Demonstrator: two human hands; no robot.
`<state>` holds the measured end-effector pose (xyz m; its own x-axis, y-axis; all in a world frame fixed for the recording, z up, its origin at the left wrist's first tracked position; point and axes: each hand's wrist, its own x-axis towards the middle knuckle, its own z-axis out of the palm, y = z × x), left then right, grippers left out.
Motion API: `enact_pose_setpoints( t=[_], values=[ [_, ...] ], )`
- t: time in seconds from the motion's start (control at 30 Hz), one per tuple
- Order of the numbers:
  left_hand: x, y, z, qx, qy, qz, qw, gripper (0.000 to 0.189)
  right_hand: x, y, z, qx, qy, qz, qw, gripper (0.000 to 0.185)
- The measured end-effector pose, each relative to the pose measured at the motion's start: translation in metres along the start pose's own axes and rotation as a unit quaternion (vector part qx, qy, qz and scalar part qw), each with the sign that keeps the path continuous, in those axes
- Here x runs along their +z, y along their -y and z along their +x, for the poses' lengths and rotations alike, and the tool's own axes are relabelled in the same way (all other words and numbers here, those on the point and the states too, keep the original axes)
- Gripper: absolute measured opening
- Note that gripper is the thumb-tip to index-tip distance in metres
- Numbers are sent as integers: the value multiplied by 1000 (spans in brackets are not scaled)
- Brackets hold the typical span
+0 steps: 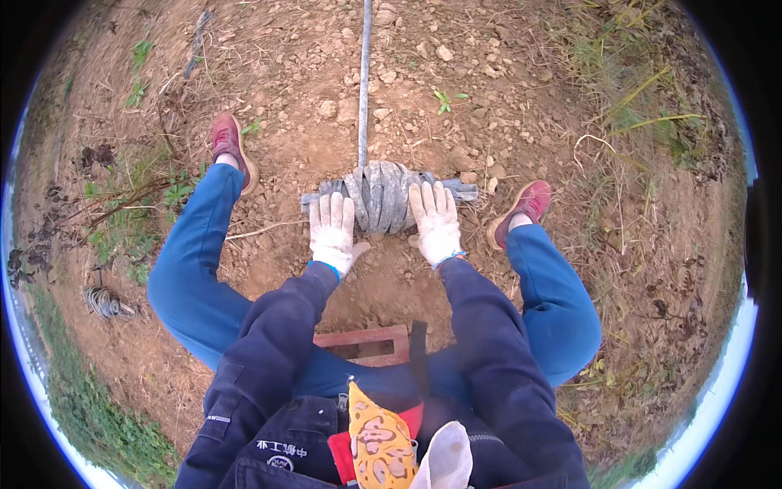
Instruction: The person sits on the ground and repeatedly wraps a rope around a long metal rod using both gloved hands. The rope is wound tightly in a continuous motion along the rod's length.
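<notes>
A bundle of flat grey hose, apparently drip irrigation tape, lies on the soil between my feet. Its wraps are thick in the middle, and folded ends stick out at both sides. One straight length of the hose runs from it away to the top of the view. My left hand, in a white work glove, lies flat with its fingers over the left part of the bundle and the thumb out. Likewise gloved, my right hand spreads its fingers over the right part. Neither hand is closed around the hose.
I sit low with knees wide, a reddish frame beneath me. My red shoes flank the bundle. Another wound hose bundle lies at far left. Weeds grow at left, dry grass at right; clods dot the soil ahead.
</notes>
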<state>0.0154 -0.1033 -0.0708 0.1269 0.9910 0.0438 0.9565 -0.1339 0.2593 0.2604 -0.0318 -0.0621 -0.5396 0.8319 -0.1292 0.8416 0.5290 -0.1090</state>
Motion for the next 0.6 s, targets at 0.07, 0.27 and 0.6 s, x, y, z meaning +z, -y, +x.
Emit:
enact_pose_setpoints(
  t=[0.07,0.27,0.6],
  values=[
    [3,8,9,-7,43,31,999,128,2,-12,6,-32,-37,11,999,124],
    [-18,21,67,-44,115,29,992,125,5,-30,35,-28,-93,21,995,70],
    [-21,40,117,-106,200,-6,974,112,-6,-36,87,41,34,-4,999,77]
  ],
)
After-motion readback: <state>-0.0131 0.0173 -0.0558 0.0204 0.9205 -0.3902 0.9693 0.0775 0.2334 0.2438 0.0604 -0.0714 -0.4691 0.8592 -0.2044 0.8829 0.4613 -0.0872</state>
